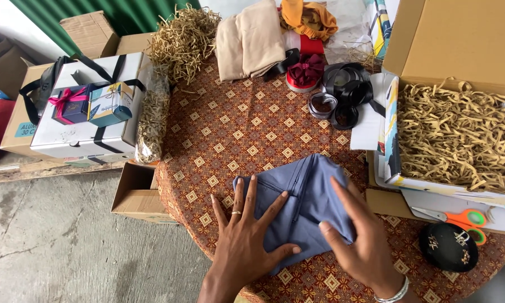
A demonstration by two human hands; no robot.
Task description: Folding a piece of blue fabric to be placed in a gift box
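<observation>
A folded blue-grey cloth (311, 185) lies on a round table covered with a brown patterned tablecloth (235, 129). My left hand (244, 235), a ring on one finger, lies flat with spread fingers on the cloth's left part. My right hand (362, 238), with a silver bracelet at the wrist, rests on the cloth's right edge, thumb tucked against the fold.
An open cardboard box of tan paper shreds (460, 134) stands at right, orange-handled scissors (460, 217) and a black round object (449, 247) below it. Ribbon rolls (342, 95), folded beige cloth (252, 42), loose shreds (182, 36) lie behind. A white gift box (90, 106) sits left.
</observation>
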